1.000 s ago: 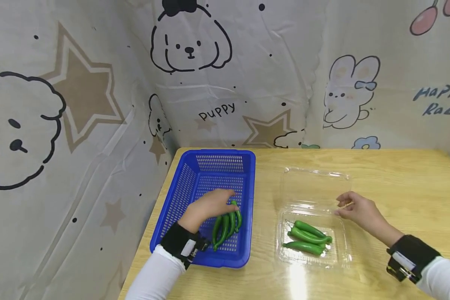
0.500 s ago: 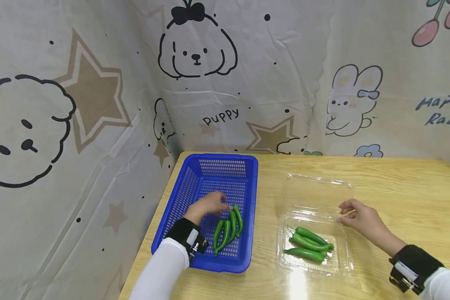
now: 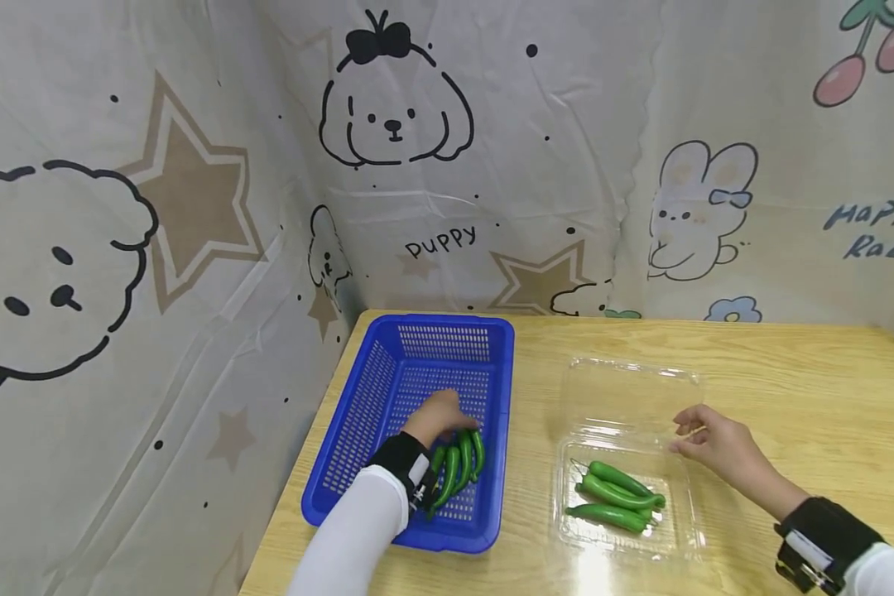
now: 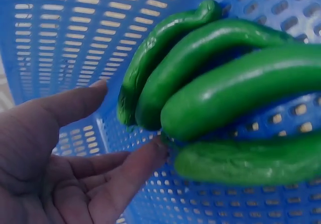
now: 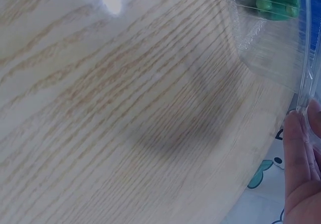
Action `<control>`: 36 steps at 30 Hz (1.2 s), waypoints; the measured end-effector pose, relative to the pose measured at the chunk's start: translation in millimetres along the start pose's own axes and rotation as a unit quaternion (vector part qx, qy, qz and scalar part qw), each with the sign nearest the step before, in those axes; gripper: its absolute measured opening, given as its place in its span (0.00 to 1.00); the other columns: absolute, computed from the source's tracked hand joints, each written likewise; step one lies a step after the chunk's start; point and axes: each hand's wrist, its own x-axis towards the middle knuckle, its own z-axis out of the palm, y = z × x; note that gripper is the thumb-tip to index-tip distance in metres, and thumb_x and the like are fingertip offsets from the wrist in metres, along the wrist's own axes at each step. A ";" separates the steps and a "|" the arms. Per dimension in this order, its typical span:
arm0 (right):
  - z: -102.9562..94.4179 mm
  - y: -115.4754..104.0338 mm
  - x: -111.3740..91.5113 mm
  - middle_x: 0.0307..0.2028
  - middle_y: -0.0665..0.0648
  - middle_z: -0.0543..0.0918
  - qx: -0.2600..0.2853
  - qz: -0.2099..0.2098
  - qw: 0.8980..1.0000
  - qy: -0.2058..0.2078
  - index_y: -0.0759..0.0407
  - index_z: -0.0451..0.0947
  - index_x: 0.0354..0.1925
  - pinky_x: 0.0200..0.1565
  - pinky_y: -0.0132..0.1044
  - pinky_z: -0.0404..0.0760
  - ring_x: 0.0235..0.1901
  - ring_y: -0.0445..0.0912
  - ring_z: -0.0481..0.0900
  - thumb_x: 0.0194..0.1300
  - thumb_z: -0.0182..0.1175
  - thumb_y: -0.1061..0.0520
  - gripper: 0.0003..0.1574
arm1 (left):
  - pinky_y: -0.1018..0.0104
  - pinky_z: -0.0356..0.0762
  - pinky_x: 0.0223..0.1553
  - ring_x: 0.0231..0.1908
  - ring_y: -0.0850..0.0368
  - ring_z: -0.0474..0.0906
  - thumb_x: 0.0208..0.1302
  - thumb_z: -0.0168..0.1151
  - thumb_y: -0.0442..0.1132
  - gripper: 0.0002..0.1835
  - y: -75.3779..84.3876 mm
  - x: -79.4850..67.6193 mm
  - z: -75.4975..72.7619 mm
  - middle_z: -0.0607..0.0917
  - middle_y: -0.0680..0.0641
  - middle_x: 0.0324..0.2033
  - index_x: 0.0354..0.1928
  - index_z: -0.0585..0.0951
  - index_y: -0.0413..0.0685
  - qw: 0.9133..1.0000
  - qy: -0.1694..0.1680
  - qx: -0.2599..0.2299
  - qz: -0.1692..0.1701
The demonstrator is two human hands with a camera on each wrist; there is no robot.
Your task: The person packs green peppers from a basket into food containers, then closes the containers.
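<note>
Several green chili peppers lie side by side in the blue plastic basket. My left hand reaches in over their far ends, partly covering them in the head view. In the left wrist view, thumb and forefinger stand apart, and a fingertip is right at the pepper ends. To the right, my right hand pinches the edge of a clear plastic clamshell container near its hinge. Several more green chili peppers lie in the container's near half; its lid is folded back.
Both containers stand on a wood-grain table, the basket at the left and the clamshell to its right. A printed cloth hangs behind the table and along its left side.
My left hand first drew back slightly from the peppers, then moved in over their far ends again. The right hand stays at the container's edge. The head view has tilted up slightly.
</note>
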 end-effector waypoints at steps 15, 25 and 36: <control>-0.3 3.3 -5.3 0.38 0.64 0.80 0.005 0.003 1.000 -0.001 0.70 0.72 0.47 0.27 0.30 0.78 0.33 0.51 0.82 0.54 0.69 0.58 0.26 | 0.61 0.76 0.34 0.27 0.55 0.75 0.47 0.72 0.44 0.15 22.9 3.1 14.8 0.82 0.45 0.29 0.30 0.79 0.41 0.994 0.037 0.097 0.045; 1.5 3.2 -4.8 0.36 0.61 0.81 0.005 -0.011 1.000 0.013 0.69 0.73 0.45 0.28 0.29 0.78 0.30 0.46 0.82 0.53 0.69 0.61 0.23 | 0.63 0.74 0.29 0.26 0.54 0.73 0.47 0.70 0.40 0.13 21.9 9.2 14.4 0.80 0.46 0.28 0.31 0.78 0.40 0.996 0.031 0.075 0.044; 0.7 0.6 -6.0 0.36 0.61 0.80 0.002 -0.020 1.000 0.020 0.68 0.73 0.45 0.27 0.29 0.78 0.30 0.46 0.82 0.53 0.68 0.62 0.22 | 0.67 0.74 0.25 0.23 0.55 0.74 0.46 0.72 0.39 0.15 24.9 10.5 12.7 0.77 0.46 0.25 0.30 0.77 0.39 0.998 0.012 0.057 0.031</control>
